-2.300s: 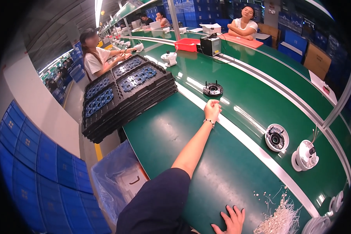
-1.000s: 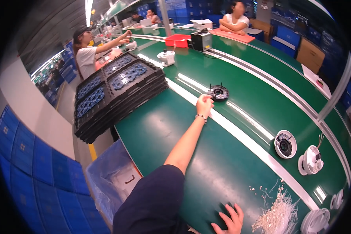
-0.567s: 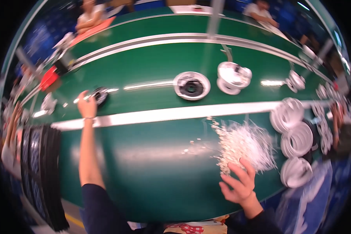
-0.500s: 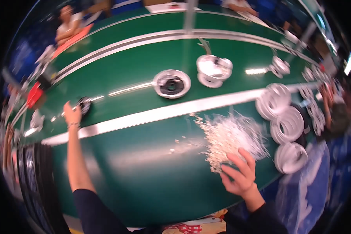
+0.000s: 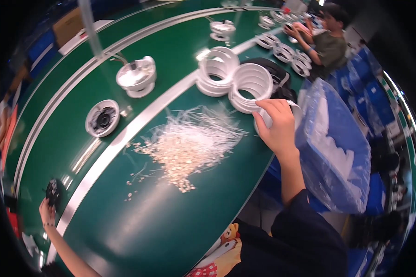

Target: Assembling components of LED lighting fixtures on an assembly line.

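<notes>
At the lower left, my left hand (image 5: 47, 213) reaches across the white strip with its fingers closed at the edge of a black round part (image 5: 54, 192). My right hand (image 5: 278, 123) is over the nearest stack of white rings (image 5: 295, 113), thumb and fingers spread apart around its near-left side. The hand hides much of that stack, so contact is hard to judge. Two more stacks of white rings, one middle (image 5: 250, 85) and one farther (image 5: 217, 69), stand beside it. Between my arms lies a heap of white strands with cream-coloured tips (image 5: 189, 143).
A white dish with a black centre (image 5: 102, 118) and a white bowl-shaped housing (image 5: 137, 77) sit beyond the white strip (image 5: 129, 131). Right of the table is a blue bin lined with clear plastic (image 5: 333, 152). A co-worker (image 5: 330, 44) sits at the far right.
The view has swung to the right. My right hand has gone from the strand heap to the nearest ring stack. My left hand remains at the black round part.
</notes>
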`<state>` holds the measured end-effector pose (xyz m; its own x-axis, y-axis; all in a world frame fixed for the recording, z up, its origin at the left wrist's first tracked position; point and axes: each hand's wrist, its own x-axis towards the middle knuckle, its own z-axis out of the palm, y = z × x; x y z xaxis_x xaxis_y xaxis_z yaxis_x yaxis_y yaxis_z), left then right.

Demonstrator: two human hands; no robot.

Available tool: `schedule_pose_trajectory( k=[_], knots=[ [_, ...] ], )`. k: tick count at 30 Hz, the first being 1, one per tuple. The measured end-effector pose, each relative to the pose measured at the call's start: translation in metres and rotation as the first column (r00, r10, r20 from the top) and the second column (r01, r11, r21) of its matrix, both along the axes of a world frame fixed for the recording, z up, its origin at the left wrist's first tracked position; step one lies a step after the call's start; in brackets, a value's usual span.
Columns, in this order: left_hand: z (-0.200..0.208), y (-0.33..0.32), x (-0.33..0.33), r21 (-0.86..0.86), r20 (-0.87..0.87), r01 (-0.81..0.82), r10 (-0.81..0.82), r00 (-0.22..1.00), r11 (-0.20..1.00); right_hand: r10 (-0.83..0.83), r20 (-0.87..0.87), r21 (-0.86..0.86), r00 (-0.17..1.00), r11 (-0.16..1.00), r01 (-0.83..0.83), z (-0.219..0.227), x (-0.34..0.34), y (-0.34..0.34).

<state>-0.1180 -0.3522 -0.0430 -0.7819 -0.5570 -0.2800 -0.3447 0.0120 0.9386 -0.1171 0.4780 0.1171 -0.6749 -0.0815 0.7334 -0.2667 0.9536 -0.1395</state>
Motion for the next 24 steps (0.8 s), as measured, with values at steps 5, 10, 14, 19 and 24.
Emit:
schedule_pose_trajectory(
  k=[5,10,14,19,24],
  knots=[
    [0.006,0.042,0.000,0.233,-0.121,-0.153,0.184,0.975,0.960,-0.196,-0.020,-0.169,0.980,0.967,0.190,-0.026,0.030,0.029],
    [0.020,0.149,0.003,0.323,-0.368,-0.102,0.224,0.902,0.941,-0.275,0.022,-0.122,0.961,0.954,0.275,-0.062,0.029,0.056],
    [0.016,0.185,0.031,0.194,-0.407,-0.020,0.099,0.908,0.981,-0.245,-0.033,-0.142,0.969,0.961,0.238,-0.083,0.012,0.054],
    [0.025,0.261,0.065,0.059,-0.440,-0.196,0.202,0.875,0.979,-0.430,-0.086,-0.329,0.899,0.864,0.382,-0.096,0.014,0.037],
    [0.038,0.317,0.055,-0.030,-0.565,-0.114,0.077,0.822,0.993,-0.079,-0.406,-0.457,0.910,0.881,-0.127,-0.028,0.049,-0.032]
  ],
)
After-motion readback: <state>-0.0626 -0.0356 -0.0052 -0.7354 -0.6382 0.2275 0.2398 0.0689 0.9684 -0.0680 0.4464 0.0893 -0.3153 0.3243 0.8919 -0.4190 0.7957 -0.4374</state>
